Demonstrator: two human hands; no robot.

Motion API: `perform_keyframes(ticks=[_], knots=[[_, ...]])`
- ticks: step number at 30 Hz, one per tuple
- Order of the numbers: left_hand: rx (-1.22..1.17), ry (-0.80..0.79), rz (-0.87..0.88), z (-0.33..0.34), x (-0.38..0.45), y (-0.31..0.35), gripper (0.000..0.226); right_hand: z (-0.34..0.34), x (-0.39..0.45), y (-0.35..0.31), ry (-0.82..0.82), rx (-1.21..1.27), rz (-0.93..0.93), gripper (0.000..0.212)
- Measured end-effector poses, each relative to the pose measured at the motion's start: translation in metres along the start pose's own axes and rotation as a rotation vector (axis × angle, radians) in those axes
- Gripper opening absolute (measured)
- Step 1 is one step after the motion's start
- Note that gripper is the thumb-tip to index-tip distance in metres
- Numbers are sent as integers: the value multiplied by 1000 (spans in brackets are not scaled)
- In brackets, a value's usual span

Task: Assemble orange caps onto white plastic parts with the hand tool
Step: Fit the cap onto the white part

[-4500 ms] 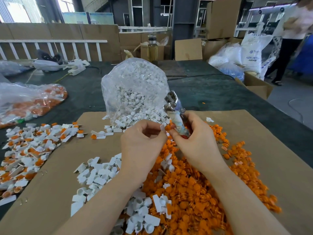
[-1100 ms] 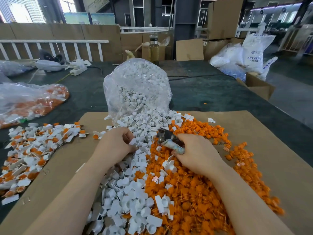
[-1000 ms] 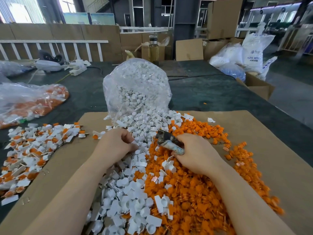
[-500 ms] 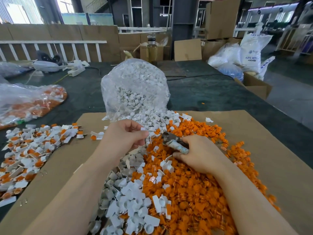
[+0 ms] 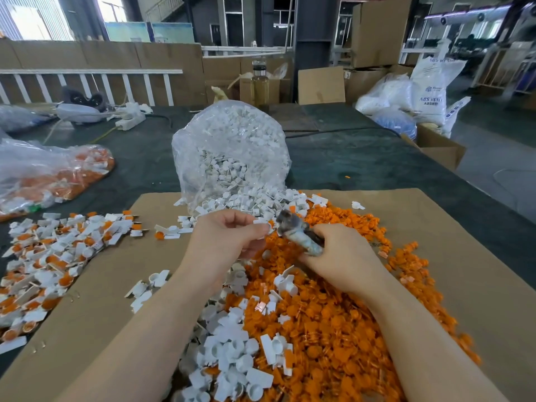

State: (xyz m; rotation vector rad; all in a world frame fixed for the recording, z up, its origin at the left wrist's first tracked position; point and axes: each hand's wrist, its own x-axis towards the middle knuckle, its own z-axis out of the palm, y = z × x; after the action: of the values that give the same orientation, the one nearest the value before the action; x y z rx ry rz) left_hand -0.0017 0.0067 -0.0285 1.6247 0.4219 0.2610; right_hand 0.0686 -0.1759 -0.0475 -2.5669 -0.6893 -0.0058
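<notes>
On the far left a clear bag (image 5: 49, 172) of orange and white pieces lies on the dark table (image 5: 362, 161). Nearer, a spread of assembled parts (image 5: 55, 250), white with orange caps fitted, covers the left edge of the cardboard sheet (image 5: 95, 309). At the centre, an open bag of white parts (image 5: 229, 149) spills onto the cardboard. The left hand (image 5: 223, 242) is raised above the heap, its fingertips pinching what seems to be one white plastic part (image 5: 265, 226). Just to its right the hand tool (image 5: 298, 235) points toward that part, its handle grasped in the curled right hand (image 5: 339, 256). Beneath and to the right lies the pile of loose orange caps (image 5: 327, 329)
</notes>
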Motion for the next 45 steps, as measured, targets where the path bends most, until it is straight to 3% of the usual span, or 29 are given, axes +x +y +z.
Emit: perform_keyframes(ticks=[5, 9, 20, 24, 29, 45], knots=[[-82, 64, 45, 9, -7, 4, 16, -6, -2, -10, 210, 241, -18, 14], [78, 94, 137, 20, -16, 4, 8, -7, -5, -15, 229, 315, -49, 20], [362, 242, 370, 29, -23, 1, 15, -1, -4, -21, 292, 328, -28, 17], [298, 234, 344, 30, -22, 0, 18, -1, -6, -25, 371, 430, -10, 14], [72, 180, 199, 30, -20, 2, 10, 0, -8, -30, 439, 385, -21, 17], [248, 129, 355, 30, -23, 0, 13, -6, -9, -29, 391, 352, -45, 17]])
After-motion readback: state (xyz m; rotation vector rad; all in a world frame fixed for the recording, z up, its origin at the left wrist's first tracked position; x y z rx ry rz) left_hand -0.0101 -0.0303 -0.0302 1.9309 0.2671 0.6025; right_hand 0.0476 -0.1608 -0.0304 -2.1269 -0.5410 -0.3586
